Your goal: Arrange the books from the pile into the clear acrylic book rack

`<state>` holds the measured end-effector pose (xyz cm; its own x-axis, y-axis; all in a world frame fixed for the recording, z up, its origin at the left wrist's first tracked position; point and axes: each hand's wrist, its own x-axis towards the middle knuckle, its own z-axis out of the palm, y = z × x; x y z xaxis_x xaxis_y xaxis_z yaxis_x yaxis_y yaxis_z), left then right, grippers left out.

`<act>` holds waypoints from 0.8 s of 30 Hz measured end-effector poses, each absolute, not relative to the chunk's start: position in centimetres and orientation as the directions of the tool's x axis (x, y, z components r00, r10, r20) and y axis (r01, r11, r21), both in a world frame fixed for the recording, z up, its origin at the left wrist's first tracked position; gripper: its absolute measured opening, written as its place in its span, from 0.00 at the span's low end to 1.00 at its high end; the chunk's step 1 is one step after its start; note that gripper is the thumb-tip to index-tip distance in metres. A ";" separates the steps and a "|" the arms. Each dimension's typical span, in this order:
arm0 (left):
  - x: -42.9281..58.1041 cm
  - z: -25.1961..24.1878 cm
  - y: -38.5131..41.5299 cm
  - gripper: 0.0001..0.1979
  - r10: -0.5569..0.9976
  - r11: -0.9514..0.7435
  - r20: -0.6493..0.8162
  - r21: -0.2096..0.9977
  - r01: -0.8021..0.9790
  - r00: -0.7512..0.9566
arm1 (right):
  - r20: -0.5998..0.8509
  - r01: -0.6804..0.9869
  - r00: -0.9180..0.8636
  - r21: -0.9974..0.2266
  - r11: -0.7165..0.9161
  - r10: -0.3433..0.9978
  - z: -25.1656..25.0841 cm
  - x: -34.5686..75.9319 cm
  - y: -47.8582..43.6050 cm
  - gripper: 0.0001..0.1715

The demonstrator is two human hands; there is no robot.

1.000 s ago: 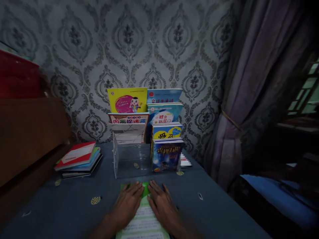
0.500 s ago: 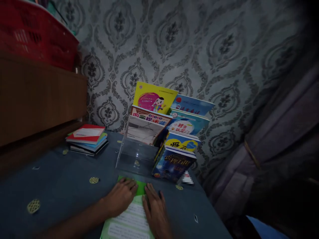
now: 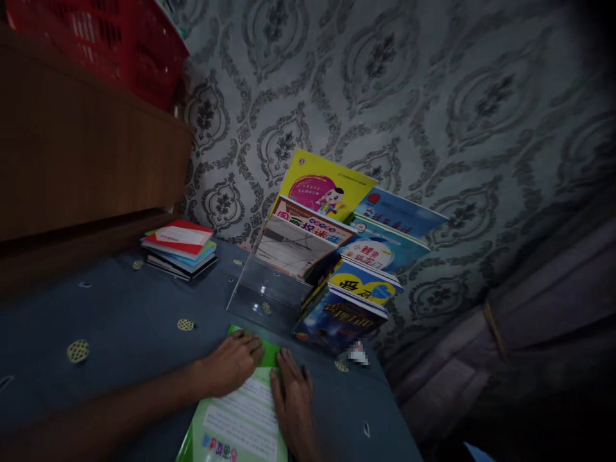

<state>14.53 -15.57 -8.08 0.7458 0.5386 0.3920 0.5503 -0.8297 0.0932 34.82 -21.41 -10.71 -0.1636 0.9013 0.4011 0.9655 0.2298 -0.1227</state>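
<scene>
A green book [image 3: 245, 410] lies on the table before me, its printed text upside down to me. My left hand [image 3: 235, 364] rests on its far left part, palm down and fingers stretched out. Along the book's right edge lies my right hand [image 3: 294, 401], its fingers extended and slightly spread. Just beyond both hands stands a clear tiered book stand [image 3: 250, 289]. It bears several books, among them a yellow one [image 3: 308, 179] at the back and a dark blue one [image 3: 341, 321] in front on the right.
A small stack of books [image 3: 180, 247] sits at the left rear of the patterned tablecloth [image 3: 135, 333]. Behind it are a wooden cabinet [image 3: 96, 147] and a red basket [image 3: 125, 45]. Patterned wall and a tied curtain [image 3: 457, 366] border the table's back and right.
My view has tilted, so the stand and wall look more slanted. Both hands stay on the green book, and more of its near end shows.
</scene>
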 end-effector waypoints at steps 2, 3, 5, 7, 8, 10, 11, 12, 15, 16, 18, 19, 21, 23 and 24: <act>14.5 -7.9 -15.6 0.18 0.543 -0.827 0.390 0.099 0.553 0.743 | 0.395 0.967 -0.159 -0.124 0.224 0.905 -10.7 34.9 -21.4 0.28; 14.6 -7.8 -15.7 0.17 0.546 -0.825 0.389 0.098 0.556 0.742 | 0.390 0.967 -0.160 -0.124 0.224 0.907 -10.6 34.8 -21.4 0.28; 14.5 -7.6 -15.8 0.17 0.555 -0.816 0.384 0.080 0.572 0.738 | 0.381 0.967 -0.157 -0.128 0.220 0.911 -10.4 34.8 -21.5 0.28; 14.4 -7.2 -15.9 0.16 0.563 -0.808 0.363 0.050 0.587 0.743 | 0.372 0.968 -0.149 -0.134 0.212 0.916 -10.2 34.6 -21.6 0.28; 14.4 -7.0 -16.0 0.16 0.570 -0.802 0.347 0.038 0.597 0.745 | 0.370 0.969 -0.141 -0.138 0.204 0.918 -10.1 34.5 -21.7 0.28; 14.2 -6.4 -16.2 0.15 0.584 -0.793 0.313 0.024 0.608 0.749 | 0.359 0.972 -0.124 -0.146 0.187 0.925 -9.9 34.3 -21.8 0.28; 14.1 -6.1 -16.2 0.14 0.590 -0.790 0.296 0.023 0.612 0.751 | 0.351 0.972 -0.118 -0.150 0.180 0.929 -9.9 34.2 -21.8 0.28; 14.0 -5.8 -16.3 0.14 0.599 -0.786 0.279 0.021 0.618 0.751 | 0.345 0.972 -0.114 -0.155 0.176 0.932 -9.8 34.1 -21.8 0.28; 13.7 -5.2 -16.3 0.14 0.620 -0.771 0.240 0.012 0.637 0.747 | 0.348 0.968 -0.113 -0.171 0.181 0.931 -9.9 34.1 -21.8 0.28; 13.6 -5.2 -16.3 0.14 0.629 -0.764 0.231 0.009 0.645 0.742 | 0.356 0.967 -0.113 -0.177 0.186 0.928 -9.9 34.1 -21.8 0.28; 13.3 -5.3 -16.2 0.14 0.640 -0.756 0.221 0.009 0.655 0.736 | 0.365 0.964 -0.111 -0.188 0.190 0.924 -9.9 34.1 -21.8 0.28; 13.2 -5.3 -16.2 0.13 0.641 -0.755 0.218 0.010 0.655 0.736 | 0.365 0.963 -0.107 -0.195 0.188 0.925 -9.8 34.1 -21.9 0.28; 12.9 -5.5 -16.1 0.13 0.641 -0.757 0.218 0.017 0.653 0.736 | 0.350 0.961 -0.096 -0.211 0.179 0.932 -9.5 33.9 -21.9 0.28; 12.7 -5.4 -16.0 0.13 0.641 -0.758 0.213 0.031 0.651 0.737 | 0.316 0.958 -0.092 -0.230 0.171 0.944 -9.1 33.8 -22.0 0.28; 12.6 -5.4 -16.0 0.13 0.646 -0.756 0.206 0.042 0.653 0.735 | 0.300 0.957 -0.090 -0.238 0.166 0.950 -8.8 33.7 -22.0 0.28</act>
<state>12.62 -15.99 -5.36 0.7347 0.6463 0.2062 0.6533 -0.7559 0.0417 33.68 -21.99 -8.77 -0.0905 0.9498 0.2996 0.9569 0.1662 -0.2380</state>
